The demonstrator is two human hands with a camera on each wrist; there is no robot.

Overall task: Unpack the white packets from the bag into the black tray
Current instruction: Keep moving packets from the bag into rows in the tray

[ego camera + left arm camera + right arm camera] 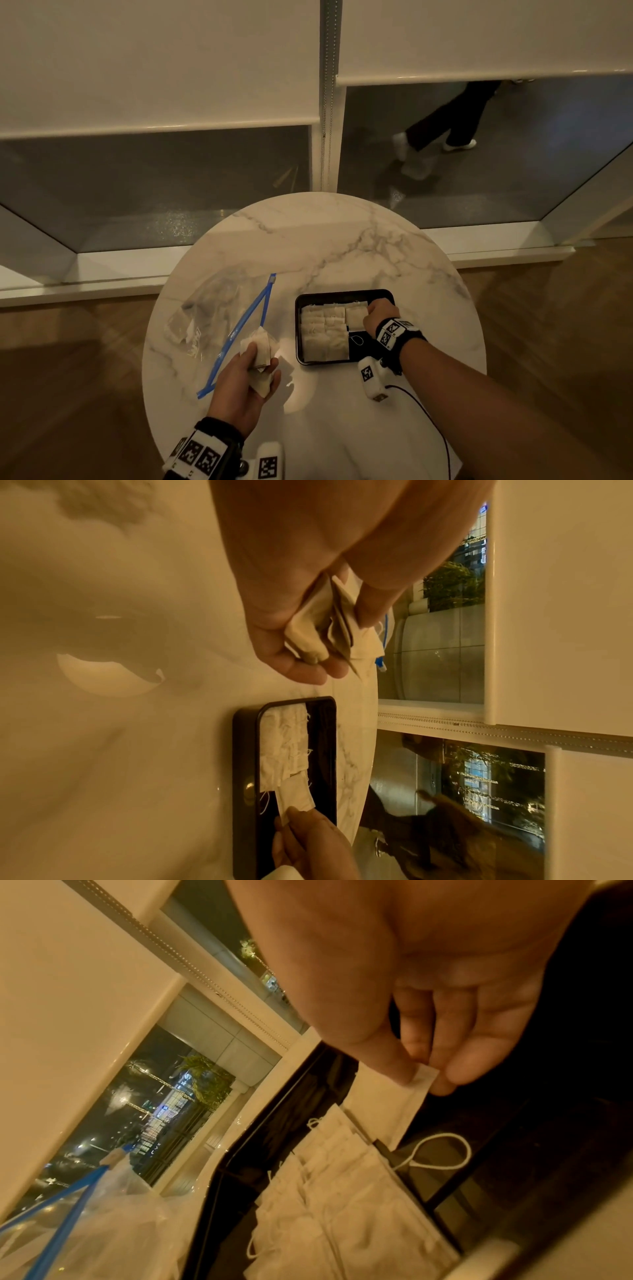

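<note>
A black tray sits right of centre on the round marble table and holds several white packets laid in rows. My right hand pinches one white packet by its edge, at the tray's far right part. My left hand hovers left of the tray, gripping a bunch of white packets. The clear zip bag with a blue zip strip lies open on the table's left side, with a few packets still inside.
The marble table is small and round, its edge close to both wrists. A loose white string loop lies on the tray's bare floor. Windows with lowered blinds stand behind; a person's legs show beyond the glass.
</note>
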